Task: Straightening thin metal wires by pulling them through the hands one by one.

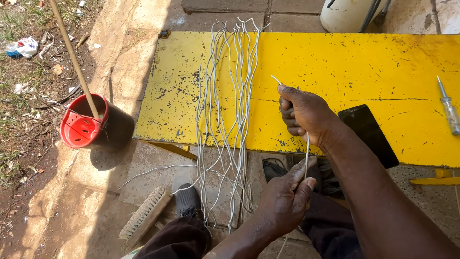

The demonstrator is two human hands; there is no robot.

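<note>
My right hand [303, 113] is closed around the upper part of a thin grey wire [306, 151] over the yellow table [364, 62]; the wire's tip pokes out above the fist. My left hand [285, 197] grips the same wire lower down, below the table's near edge, and holds it taut between the two hands. A bundle of several long wavy grey wires [229, 105] lies across the table to the left of my hands and hangs over its edge toward the ground.
A black phone [368, 135] lies on the table by my right forearm, a screwdriver [449, 108] at the far right. A red-and-black bucket [93, 125] with a wooden stick [72, 52], a scrub brush [143, 215] and a white container [347, 14] stand around.
</note>
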